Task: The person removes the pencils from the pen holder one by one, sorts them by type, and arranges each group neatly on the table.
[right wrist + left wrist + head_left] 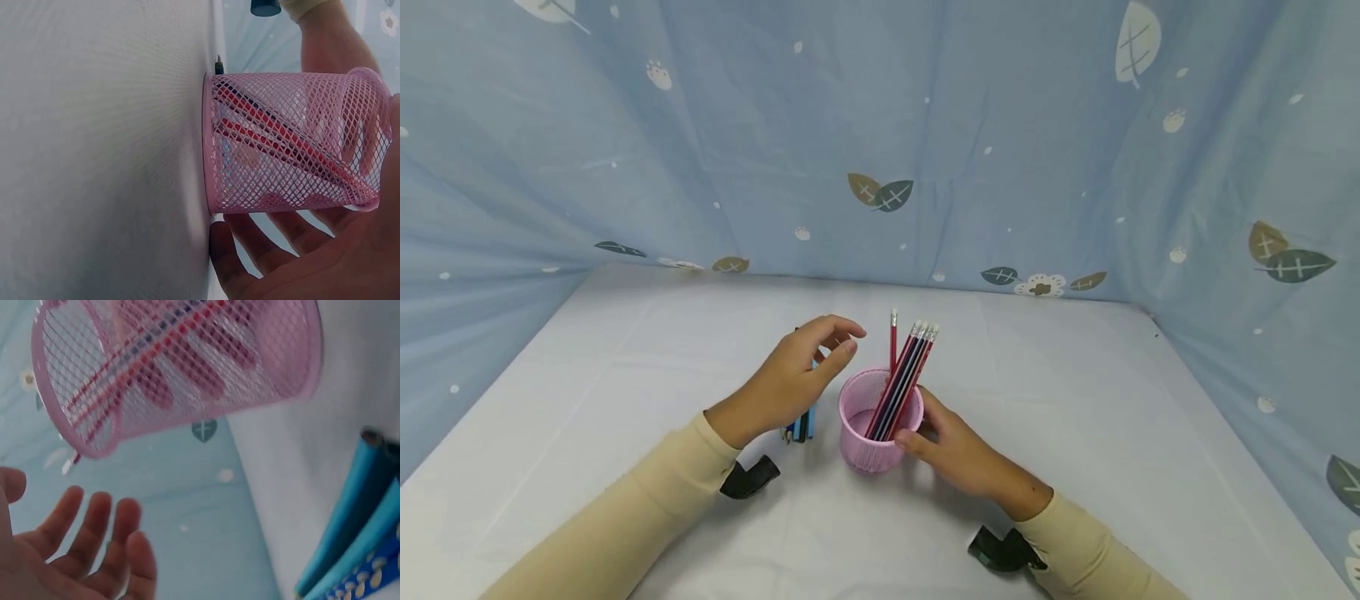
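Note:
A pink mesh pencil cup (pixel 867 457) stands on the white tabletop, holding several red and dark-striped pencils (pixel 904 387) with white erasers up. They lean together to the right, while one red pencil stands more upright. My right hand (pixel 962 457) grips the cup's right side, thumb at the rim and fingers along the far wall. To the left of the cup, my left hand (pixel 790 375) hovers with fingers loosely bent and nothing between them. Beneath it lie several blue and dark pencils (pixel 350 519), partly hidden by that hand in the head view.
White cloth covers the tabletop (pixel 1045 400). A blue curtain (pixel 985 150) with leaf prints hangs along the back and sides. Black straps (pixel 751 477) sit at both wrists, below beige sleeves.

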Demonstrator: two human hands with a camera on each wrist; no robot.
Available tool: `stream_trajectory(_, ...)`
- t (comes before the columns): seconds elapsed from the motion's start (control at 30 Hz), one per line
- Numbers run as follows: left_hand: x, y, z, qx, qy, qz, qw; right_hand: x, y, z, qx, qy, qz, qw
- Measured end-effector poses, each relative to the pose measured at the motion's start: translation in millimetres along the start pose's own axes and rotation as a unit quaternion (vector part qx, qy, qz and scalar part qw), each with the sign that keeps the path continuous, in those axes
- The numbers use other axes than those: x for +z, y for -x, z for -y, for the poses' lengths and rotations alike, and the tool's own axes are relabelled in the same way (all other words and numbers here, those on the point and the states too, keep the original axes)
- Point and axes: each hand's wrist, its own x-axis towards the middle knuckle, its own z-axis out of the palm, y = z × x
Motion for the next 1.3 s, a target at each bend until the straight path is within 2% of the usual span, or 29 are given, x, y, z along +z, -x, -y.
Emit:
stream_trajectory(0.2, 10.7, 4.9, -6.9, -0.009, -0.009, 0.063, 0.9979, -0.7, -0.2, -1.9, 0.002, -0.008, -0.005, 1.000)
stream_trajectory(0.43, 19.5, 9.9, -7.9, -0.033, -0.012, 0.099, 0.9945, -1.7, 0.0, -0.2, -0.002, -0.013, -0.006, 1.000)
stream_trajectory(0.63, 25.3, 11.4, -3.8, -0.039, -0.005, 0.139, 0.9895, -3.7, -1.8, 1.1, 0.002, -0.031, 0.000, 1.000)
stream_trajectory(0.83, 29.1, 12.6, -3.4, -0.046, -0.039, 0.144, 0.9877, -7.8, -2.5, 3.1, 0.014, -0.024, 0.005, 1.000)
stream_trajectory(0.97, 30.8, 12.3, -4.2, -0.052, -0.031, 0.139, 0.9884, -15.9, -2.6, 5.7, 0.015, -0.013, -0.005, 1.000)
stream_trajectory(1.03, 32.1, 12.4, -4.1, -0.060, -0.019, 0.139, 0.9882, -20.9, -3.9, 9.3, 0.018, -0.016, -0.028, 0.999)
stream_trajectory(1.13, 33.4, 12.5, -4.1, -0.068, -0.005, 0.138, 0.9880, -27.6, -8.3, 17.5, 0.030, -0.018, -0.095, 0.995)
stream_trajectory(1.3, 32.3, 13.4, -3.2, -0.071, 0.007, 0.132, 0.9887, -30.6, -16.3, 27.8, 0.032, -0.029, -0.224, 0.974)
